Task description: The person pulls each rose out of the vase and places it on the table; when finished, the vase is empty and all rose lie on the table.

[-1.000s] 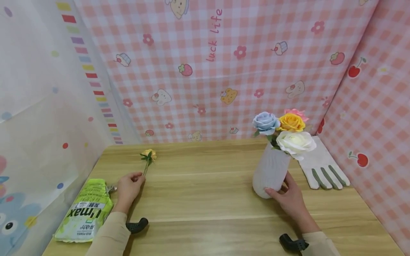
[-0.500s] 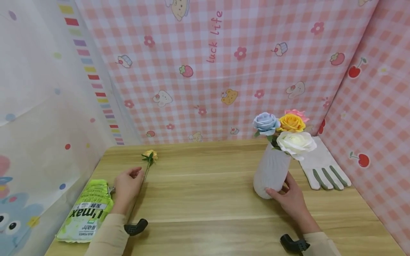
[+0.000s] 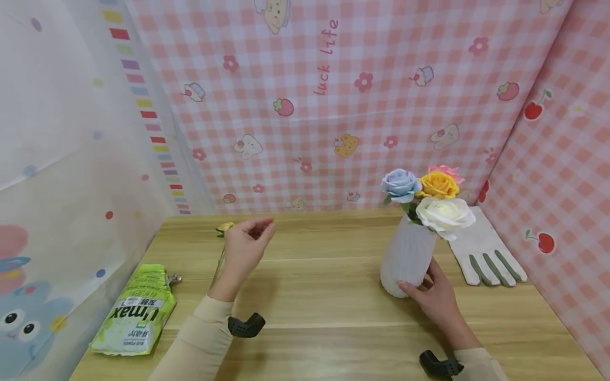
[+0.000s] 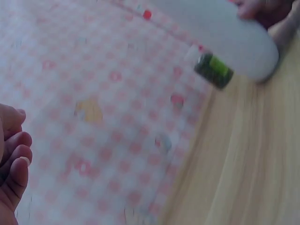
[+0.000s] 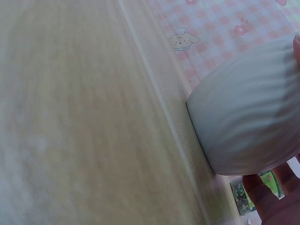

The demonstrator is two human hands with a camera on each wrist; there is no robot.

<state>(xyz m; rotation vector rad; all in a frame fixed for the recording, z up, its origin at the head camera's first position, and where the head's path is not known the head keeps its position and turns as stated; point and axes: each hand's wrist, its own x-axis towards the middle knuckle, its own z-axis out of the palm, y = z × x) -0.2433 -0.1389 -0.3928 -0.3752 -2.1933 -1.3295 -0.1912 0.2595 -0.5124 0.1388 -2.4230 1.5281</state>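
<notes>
A white ribbed vase (image 3: 409, 256) stands on the right of the wooden table, holding blue (image 3: 401, 185), yellow (image 3: 439, 185), pink and white (image 3: 445, 216) artificial roses. My right hand (image 3: 434, 296) grips its lower part, thumb in front and fingers behind; the right wrist view shows the vase's curved base (image 5: 248, 112) up close. My left hand (image 3: 245, 251) is raised over the table with loosely curled fingers (image 4: 16, 154) and nothing between them. Below and left of it lies a single yellow flower (image 3: 225, 228), its thin stem partly hidden behind the hand and wrist.
On the left lies a green-and-white pouch (image 3: 135, 312) with a metal clip (image 3: 175, 278). A white glove with grey-green finger stripes (image 3: 491, 259) lies right of the vase. Behind the vase sits a small jar with a green label (image 4: 214, 71). Checked cloth walls (image 3: 305, 132) enclose the table.
My left hand has let go of the yellow flower's stem and moved right and up, leaving the flower on the table. My right hand keeps its grip on the vase.
</notes>
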